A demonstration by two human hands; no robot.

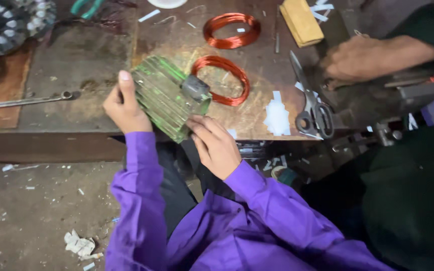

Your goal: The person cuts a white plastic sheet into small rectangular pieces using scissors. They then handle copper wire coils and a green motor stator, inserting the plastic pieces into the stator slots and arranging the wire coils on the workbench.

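A green ribbed housing is held between both hands above the near edge of the bench. The left hand is closed on its left side, thumb raised along the edge. The right hand grips the lower right corner, fingers curled beneath a grey stub. Just beyond the fingers a copper coil lies; a second coil lies farther off. Scissors lie right of them, beside a co-worker's hand.
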